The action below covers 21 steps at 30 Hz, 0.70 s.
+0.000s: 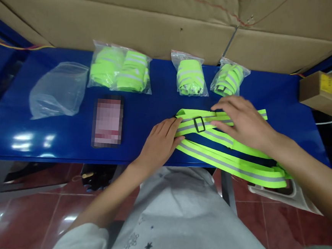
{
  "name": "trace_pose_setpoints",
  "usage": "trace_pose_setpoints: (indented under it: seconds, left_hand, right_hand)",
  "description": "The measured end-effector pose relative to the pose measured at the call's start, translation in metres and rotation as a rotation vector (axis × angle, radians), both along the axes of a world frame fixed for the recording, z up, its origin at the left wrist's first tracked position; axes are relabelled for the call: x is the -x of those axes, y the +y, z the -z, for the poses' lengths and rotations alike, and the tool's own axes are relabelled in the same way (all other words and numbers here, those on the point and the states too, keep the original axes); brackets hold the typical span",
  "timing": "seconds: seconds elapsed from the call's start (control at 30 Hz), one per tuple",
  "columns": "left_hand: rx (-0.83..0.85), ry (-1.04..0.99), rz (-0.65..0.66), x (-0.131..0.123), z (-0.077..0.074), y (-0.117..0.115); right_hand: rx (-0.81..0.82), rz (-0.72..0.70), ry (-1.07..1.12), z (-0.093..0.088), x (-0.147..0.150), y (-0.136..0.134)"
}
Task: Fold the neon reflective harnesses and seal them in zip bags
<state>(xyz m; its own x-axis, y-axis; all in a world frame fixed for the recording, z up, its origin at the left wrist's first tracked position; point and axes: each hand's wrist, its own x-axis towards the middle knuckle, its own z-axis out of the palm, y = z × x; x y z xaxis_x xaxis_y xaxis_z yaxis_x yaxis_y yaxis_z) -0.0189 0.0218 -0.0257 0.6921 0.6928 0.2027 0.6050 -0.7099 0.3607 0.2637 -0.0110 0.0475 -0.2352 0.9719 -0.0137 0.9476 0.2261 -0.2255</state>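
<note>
A neon-yellow reflective belt with grey stripes lies in folded lengths on the blue table, its lower right part reaching over the front edge. Near its left end sits a black slide buckle. My left hand is closed on the belt's left end, fingers and thumb against the bands. Above the upper bands, right of the buckle, my right hand is curved with thumb and fingers apart. It partly hides the belt, and whether its fingertips touch the band I cannot tell.
Several clear bags with rolled neon belts stand along the back, including a left pair, a middle bag and a right bag. An unfilled clear bag and a blurred-out rectangular object lie left. A cardboard box stands right.
</note>
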Motion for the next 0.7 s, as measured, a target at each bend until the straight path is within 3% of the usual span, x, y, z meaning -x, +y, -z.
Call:
trace_pose_setpoints:
  seconds: [0.1, 0.23, 0.3, 0.4, 0.5, 0.7]
  left_hand:
    - [0.011, 0.008, 0.038, 0.003, -0.001, -0.004]
    - [-0.048, 0.051, -0.029, 0.005, 0.001, -0.005]
    - [-0.054, 0.073, -0.058, 0.004, 0.001, -0.005]
    - [-0.054, 0.109, -0.104, 0.002, -0.001, -0.008]
    - [-0.061, 0.124, -0.172, 0.001, -0.002, -0.01]
    - [-0.066, 0.107, -0.288, 0.002, -0.001, -0.009]
  right_hand:
    - [-0.038, -0.145, -0.078, 0.012, 0.011, -0.012]
    - [-0.017, -0.161, -0.096, 0.03, 0.01, -0.01]
    - [-0.005, -0.164, -0.071, 0.03, 0.006, -0.004]
    - [0.064, -0.129, -0.075, 0.013, 0.004, 0.006]
    - [0.096, -0.026, -0.22, -0.016, 0.007, 0.006]
    - [-0.038, -0.058, -0.593, -0.066, -0.002, -0.036]
